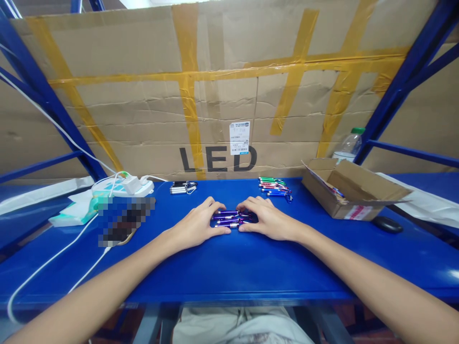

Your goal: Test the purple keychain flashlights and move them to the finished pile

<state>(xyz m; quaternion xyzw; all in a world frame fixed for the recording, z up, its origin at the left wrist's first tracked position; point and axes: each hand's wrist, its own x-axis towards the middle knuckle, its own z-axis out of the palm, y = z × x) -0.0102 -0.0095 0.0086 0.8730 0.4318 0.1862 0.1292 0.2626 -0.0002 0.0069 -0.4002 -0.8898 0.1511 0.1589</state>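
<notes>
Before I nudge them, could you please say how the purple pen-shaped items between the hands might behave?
The purple pen-shaped items would probably roll, looking slim and rounded. Their straight, glossy barrels suggest stiff, somewhat slippery handling. Being loosely bunched, they may scatter.

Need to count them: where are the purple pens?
In the head view, the purple pens are just below centre, between the left hand and the right hand.

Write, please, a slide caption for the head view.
Left hand and right hand bracket purple pen-shaped items on a blue table.
</notes>
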